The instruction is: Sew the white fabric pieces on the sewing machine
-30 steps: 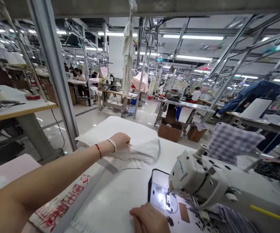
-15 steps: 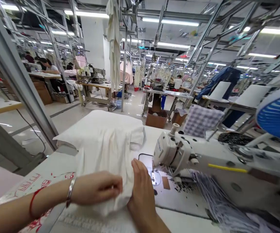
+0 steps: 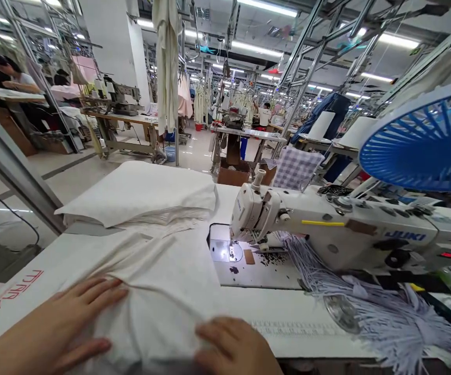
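Note:
A white fabric piece lies spread and creased on the sewing table in front of me. My left hand rests on its left part, fingers stretched out and thumb apart. At its near right edge, my right hand has its fingers bent together on the cloth; the thumb is partly hidden. Behind this piece lies a stack of folded white fabric. Right of the cloth stands a white sewing machine, its lamp lighting the needle plate. The cloth lies apart from the needle.
A bundle of pale lavender strips lies under and beside the machine arm. A blue fan stands at the right. Dark scraps dot the machine bed. A metal post rises at the left; other workstations stand beyond.
The bunched white fabric is now spread toward me. My left hand has opened and moved left; my right hand has come nearer, away from the needle area. The view has turned right.

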Tool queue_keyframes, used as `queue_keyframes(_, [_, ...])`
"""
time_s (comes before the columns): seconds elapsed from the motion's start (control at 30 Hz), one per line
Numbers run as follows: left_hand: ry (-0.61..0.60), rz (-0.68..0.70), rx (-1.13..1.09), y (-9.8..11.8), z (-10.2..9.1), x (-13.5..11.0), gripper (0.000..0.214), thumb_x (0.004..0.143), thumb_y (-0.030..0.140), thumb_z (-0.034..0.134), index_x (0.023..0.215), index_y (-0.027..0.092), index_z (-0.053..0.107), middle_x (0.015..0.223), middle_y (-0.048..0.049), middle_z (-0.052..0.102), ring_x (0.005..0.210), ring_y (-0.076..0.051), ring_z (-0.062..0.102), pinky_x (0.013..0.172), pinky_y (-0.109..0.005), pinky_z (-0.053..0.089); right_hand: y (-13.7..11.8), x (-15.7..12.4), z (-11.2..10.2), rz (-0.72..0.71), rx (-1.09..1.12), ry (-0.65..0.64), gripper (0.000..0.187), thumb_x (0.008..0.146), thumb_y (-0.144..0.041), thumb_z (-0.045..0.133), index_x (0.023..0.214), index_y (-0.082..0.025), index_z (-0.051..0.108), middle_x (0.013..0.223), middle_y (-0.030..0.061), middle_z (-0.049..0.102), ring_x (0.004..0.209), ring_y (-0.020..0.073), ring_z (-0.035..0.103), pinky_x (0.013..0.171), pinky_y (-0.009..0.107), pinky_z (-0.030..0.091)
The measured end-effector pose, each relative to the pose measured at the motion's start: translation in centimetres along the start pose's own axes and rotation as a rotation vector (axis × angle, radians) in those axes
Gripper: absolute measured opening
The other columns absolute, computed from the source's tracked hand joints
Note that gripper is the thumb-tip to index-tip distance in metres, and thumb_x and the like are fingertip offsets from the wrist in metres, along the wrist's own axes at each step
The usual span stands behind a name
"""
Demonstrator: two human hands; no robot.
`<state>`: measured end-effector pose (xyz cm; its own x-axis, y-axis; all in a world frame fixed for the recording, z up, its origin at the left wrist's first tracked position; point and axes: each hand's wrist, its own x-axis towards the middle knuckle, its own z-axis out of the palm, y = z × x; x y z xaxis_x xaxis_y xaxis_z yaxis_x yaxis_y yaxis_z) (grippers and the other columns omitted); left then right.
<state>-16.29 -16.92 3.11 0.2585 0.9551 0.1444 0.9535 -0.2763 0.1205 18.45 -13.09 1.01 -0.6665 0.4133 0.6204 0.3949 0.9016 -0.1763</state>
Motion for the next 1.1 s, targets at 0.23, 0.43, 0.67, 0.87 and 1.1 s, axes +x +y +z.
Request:
queue_keyframes(0.23, [-0.145,0.119,-0.129,9.7,0.1,13.7,0.026,0.090,0.019,0.045,0.106,0.022,0.065,0.105,-0.0046,0.069,0.098,-0.021,0.061,0.086,-0.035,0.048,0.8,0.7,2.7,0.231,-0.130,-0.129,0.061,0.082,-0.061,0.055,0.126,-0.020,0.054,0.135,0.0100,0.054,0.121,0.0299,0.051,0.096,0.046,0.045])
queue_keyframes(0.43, [-0.133,0.081,-0.190,14.7,3.9,21.3,0.014,0.083,0.028,0.059,0.093,0.017,0.059,0.097,-0.0097,0.065,0.085,-0.026,0.060,0.065,-0.034,0.044,-0.9,-5.6,6.0,0.241,-0.281,0.326,0.011,0.089,-0.031,0.052,0.095,-0.028,0.061,0.100,0.0004,0.072,0.090,0.0197,0.065,0.076,0.033,0.049])
queue_keyframes(0.67, [-0.147,0.102,-0.410,15.4,4.9,20.2,0.020,0.089,0.028,0.041,0.071,0.020,0.044,0.077,-0.0038,0.057,0.074,-0.022,0.052,0.065,-0.034,0.037,6.4,-0.4,-0.7,0.797,-0.050,0.104,0.016,0.085,-0.036,0.055,0.092,-0.023,0.058,0.093,0.0043,0.062,0.091,0.0216,0.057,0.077,0.035,0.046])
queue_keyframes(0.87, [-0.244,0.025,-0.736,14.8,4.9,20.1,0.028,0.093,0.042,0.028,0.084,0.021,0.044,0.075,0.0012,0.055,0.068,-0.017,0.052,0.064,-0.029,0.041,8.4,3.9,-0.4,1.062,0.173,-0.052,0.029,0.078,-0.028,0.060,0.061,-0.021,0.038,0.062,-0.0038,0.048,0.060,0.0135,0.046,0.055,0.025,0.032])
queue_keyframes(1.1, [-0.422,-0.022,-1.022,14.2,4.7,21.3,0.037,0.080,0.052,0.054,0.068,0.017,0.053,0.066,0.0033,0.053,0.065,-0.013,0.047,0.059,-0.023,0.037,7.4,3.7,0.0,1.176,0.557,0.067,0.019,0.080,-0.027,0.056,0.069,-0.022,0.042,0.051,-0.0091,0.039,0.050,0.0095,0.035,0.050,0.021,0.025])
